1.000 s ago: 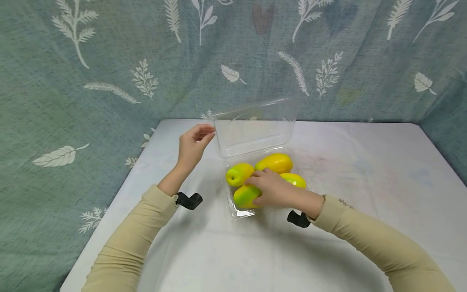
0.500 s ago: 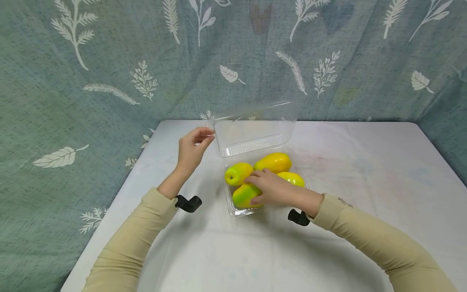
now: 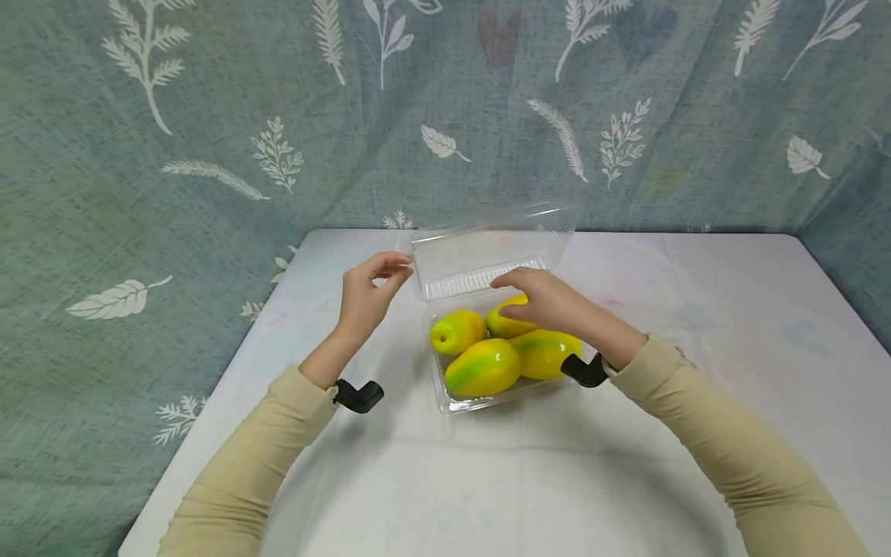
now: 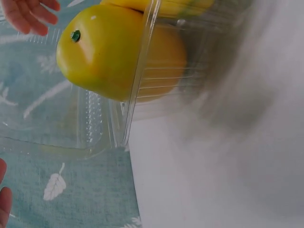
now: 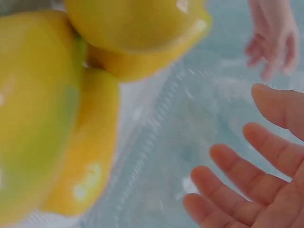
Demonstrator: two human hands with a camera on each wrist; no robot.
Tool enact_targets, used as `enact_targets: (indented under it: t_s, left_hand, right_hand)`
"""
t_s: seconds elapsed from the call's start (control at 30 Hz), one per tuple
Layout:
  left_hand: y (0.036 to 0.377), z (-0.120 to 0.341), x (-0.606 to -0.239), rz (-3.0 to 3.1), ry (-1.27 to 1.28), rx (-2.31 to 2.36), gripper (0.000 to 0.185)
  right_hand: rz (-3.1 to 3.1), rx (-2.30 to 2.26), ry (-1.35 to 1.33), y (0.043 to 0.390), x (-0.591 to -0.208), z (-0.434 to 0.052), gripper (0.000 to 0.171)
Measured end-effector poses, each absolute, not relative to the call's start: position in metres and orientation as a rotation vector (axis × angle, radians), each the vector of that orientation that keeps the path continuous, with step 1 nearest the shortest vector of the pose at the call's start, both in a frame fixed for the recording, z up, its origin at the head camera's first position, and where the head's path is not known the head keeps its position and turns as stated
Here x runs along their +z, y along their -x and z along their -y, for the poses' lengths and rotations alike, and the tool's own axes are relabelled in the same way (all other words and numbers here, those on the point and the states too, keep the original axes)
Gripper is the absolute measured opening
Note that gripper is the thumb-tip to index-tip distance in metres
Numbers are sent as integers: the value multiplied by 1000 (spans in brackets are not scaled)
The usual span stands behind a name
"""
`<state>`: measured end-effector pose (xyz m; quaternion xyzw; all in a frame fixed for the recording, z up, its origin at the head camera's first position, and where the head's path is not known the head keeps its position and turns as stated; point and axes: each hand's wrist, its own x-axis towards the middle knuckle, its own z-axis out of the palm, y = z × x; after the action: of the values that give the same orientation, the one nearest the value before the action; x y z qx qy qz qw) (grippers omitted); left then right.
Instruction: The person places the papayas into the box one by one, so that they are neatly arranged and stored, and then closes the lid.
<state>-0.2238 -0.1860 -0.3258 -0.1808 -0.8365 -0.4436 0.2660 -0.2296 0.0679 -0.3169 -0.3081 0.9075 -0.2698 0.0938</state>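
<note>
Several yellow-green mangoes lie in a clear plastic clamshell box, its transparent lid tilted up at the back. My left hand is at the left edge of the lid, thumb and fingertips pinching it there. Over the rear mango, partly covering it in the head view, is my right hand, fingers parted and holding nothing. The right wrist view shows these fingers spread beside the mangoes, in front of the lid. In the left wrist view a mango with a green stem end rises above the box rim.
A white cloth covers the table under the box. Behind it hangs a green-blue curtain with white leaf prints. Black wrist mounts sit at both cuffs.
My right hand has let go of the front mango, leaving it in the box, and moved up and back toward the lid. The lid and left hand have sunk slightly.
</note>
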Motion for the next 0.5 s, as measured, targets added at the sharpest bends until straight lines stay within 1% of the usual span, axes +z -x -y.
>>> enact_targets:
  t_s: [0.17,0.27,0.4,0.5]
  left_hand:
    - [208,186,-322,2289,553,-1154,11]
    - [209,196,-334,2293,640,-1116,12]
    - [212,206,-349,2267,754,-1055,11]
    - [209,207,-350,2247,807,-996,9]
  right_hand:
    - [-2621,-884,763,235,-305,-101,43]
    - [-2592,-915,634,238,-302,-132,46]
    - [-2602,-1039,414,240,-308,-166,49]
    - [-2558,-1262,327,240,-315,-177,49]
